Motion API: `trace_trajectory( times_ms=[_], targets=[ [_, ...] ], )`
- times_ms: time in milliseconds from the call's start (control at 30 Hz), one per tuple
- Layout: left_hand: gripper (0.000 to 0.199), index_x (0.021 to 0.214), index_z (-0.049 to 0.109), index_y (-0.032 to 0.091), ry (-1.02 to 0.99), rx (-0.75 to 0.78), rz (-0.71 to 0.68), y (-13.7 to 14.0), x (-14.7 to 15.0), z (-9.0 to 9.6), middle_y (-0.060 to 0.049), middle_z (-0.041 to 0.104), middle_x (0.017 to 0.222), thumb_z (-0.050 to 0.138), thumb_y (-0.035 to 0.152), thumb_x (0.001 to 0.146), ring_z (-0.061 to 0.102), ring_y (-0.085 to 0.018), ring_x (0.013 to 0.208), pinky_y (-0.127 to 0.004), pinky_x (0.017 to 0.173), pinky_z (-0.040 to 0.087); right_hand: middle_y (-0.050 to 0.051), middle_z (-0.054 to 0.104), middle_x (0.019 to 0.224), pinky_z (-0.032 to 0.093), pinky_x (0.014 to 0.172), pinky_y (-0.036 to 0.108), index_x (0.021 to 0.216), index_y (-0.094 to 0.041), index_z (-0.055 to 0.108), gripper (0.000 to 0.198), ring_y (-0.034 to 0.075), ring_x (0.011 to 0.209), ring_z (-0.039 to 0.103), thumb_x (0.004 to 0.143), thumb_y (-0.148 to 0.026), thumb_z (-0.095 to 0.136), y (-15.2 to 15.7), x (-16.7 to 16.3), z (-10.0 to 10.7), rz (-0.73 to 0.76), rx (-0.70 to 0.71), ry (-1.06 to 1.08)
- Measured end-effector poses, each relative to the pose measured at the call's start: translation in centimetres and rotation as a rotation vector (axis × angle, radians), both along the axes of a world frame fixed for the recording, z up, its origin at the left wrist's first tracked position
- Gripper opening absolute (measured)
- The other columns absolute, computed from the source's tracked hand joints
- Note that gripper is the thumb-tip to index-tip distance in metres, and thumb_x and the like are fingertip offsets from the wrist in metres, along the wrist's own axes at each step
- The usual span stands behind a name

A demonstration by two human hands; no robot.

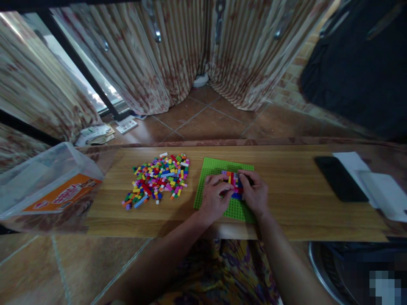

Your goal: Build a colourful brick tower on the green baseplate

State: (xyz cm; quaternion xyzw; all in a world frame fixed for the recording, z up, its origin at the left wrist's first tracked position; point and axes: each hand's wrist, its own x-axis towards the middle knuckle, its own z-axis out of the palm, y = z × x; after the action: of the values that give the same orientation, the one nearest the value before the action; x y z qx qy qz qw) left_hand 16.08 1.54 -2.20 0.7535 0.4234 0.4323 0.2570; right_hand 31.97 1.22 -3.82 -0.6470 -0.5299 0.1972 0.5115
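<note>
Frame centre: left hand [214, 199] and right hand [256, 192] apparently seating multicoloured plastic bricks [235, 181] on green studded baseplate [210, 166]; fingers [219, 177] bent, grip undeterminable; next move needs even pressure.

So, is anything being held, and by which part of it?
The left hand is at the left side of the brick build, the right hand at its right side; whether either truly holds it cannot be told.

Two hands [212, 199] [257, 194], one green baseplate [237, 212], one brick pile [163, 176]
</note>
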Motion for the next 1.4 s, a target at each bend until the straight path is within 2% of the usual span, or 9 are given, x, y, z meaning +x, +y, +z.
trace_trajectory(
  times_ms=[267,467,633,800,967,1100,1300,1400],
  targets=[
    [0.021,0.097,0.073,0.026,0.279,0.159,-0.04,-0.9,-0.3,-0.2,-0.006,0.064,0.114,0.054,0.018,0.09,0.053,-0.023,0.104,-0.042,0.091,0.043,0.008,0.072,0.095,0.05,0.085,0.04,0.094,-0.021,0.072,0.027,0.022,0.091,0.065,0.088,-0.04,0.054,0.0,0.0,0.1,-0.006,0.004,-0.021],
    [0.022,0.105,0.07,0.024,0.462,0.233,-0.059,-1.4,-0.7,0.7,-0.009,0.063,0.117,0.053,0.022,0.09,0.052,-0.026,0.105,-0.045,0.089,0.04,0.008,0.072,0.097,0.05,0.086,0.039,0.095,-0.021,0.072,0.028,0.022,0.092,0.065,0.089,-0.042,0.054,0.1,0.2,-0.3,0.002,-0.001,-0.01],
    [0.023,0.109,0.067,0.023,0.55,0.296,-0.053,-1.7,-0.7,0.5,-0.009,0.063,0.12,0.05,0.022,0.093,0.053,-0.025,0.106,-0.046,0.092,0.038,0.008,0.073,0.095,0.05,0.085,0.038,0.092,-0.019,0.073,0.032,0.022,0.09,0.065,0.09,-0.043,0.051,0.1,0.1,-0.4,-0.012,0.006,-0.012],
    [0.023,0.11,0.066,0.024,0.578,0.265,-0.04,-2.0,-0.7,0.0,-0.007,0.061,0.126,0.051,0.024,0.093,0.052,-0.024,0.112,-0.046,0.097,0.037,0.008,0.073,0.095,0.05,0.083,0.038,0.092,-0.018,0.073,0.037,0.022,0.089,0.065,0.091,-0.046,0.049,0.1,0.1,-0.3,-0.004,-0.009,0.002],
    [0.033,0.122,0.06,0.024,0.525,0.172,-0.07,-3.0,-1.3,0.9,-0.007,0.056,0.135,0.052,0.023,0.091,0.049,-0.025,0.12,-0.046,0.104,0.035,0.007,0.073,0.096,0.05,0.084,0.038,0.094,-0.019,0.073,0.039,0.023,0.089,0.066,0.091,-0.049,0.049,-0.1,0.1,-0.2,-0.021,-0.034,-0.011],
    [0.033,0.122,0.059,0.023,0.44,0.123,-0.001,-3.3,-3.6,1.7,-0.008,0.057,0.134,0.051,0.023,0.09,0.05,-0.025,0.118,-0.044,0.102,0.038,0.008,0.073,0.096,0.05,0.082,0.038,0.093,-0.019,0.074,0.039,0.024,0.089,0.066,0.09,-0.049,0.049,-0.1,0.1,-0.2,-0.035,-0.047,-0.019],
    [0.022,0.105,0.064,0.021,0.439,0.092,0.291,-1.9,-10.7,1.7,-0.008,0.064,0.117,0.053,0.015,0.087,0.055,-0.024,0.109,-0.043,0.096,0.042,0.008,0.073,0.094,0.05,0.081,0.038,0.092,-0.018,0.074,0.039,0.024,0.088,0.066,0.09,-0.048,0.051,-0.1,0.1,-0.2,-0.028,-0.039,-0.029],
    [0.015,0.099,0.066,0.022,0.478,0.086,0.412,-1.2,-13.7,1.4,-0.007,0.066,0.112,0.058,0.019,0.086,0.058,-0.025,0.105,-0.042,0.094,0.043,0.008,0.073,0.095,0.05,0.082,0.038,0.092,-0.018,0.074,0.037,0.024,0.088,0.066,0.09,-0.048,0.052,-0.1,0.2,-0.4,-0.031,-0.033,-0.028]
  ],
)
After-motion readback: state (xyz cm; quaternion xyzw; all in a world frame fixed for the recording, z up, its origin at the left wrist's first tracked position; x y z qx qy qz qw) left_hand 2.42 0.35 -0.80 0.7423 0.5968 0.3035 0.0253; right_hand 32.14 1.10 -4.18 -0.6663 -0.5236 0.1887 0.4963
